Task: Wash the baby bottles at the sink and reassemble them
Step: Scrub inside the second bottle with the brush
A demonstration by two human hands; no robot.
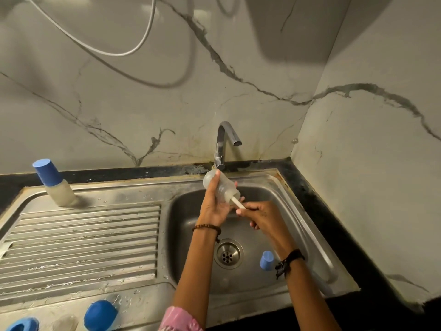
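Observation:
Over the sink basin (188,211) my left hand (213,206) grips a clear baby bottle (218,183), tilted with its mouth toward me. A white brush handle (237,203) sticks out of the bottle's mouth, and my right hand (259,215) grips its near end. A blue bottle cap (266,260) lies in the basin right of the drain (228,253). An assembled bottle with a blue cap (53,182) stands at the back left of the drainboard. No water runs from the tap (225,142).
Another blue-capped bottle (100,315) and a blue piece (22,324) lie at the drainboard's near edge. The ribbed drainboard (83,240) fills the left. Marble walls close in behind and at the right. A black counter edge (322,211) borders the sink.

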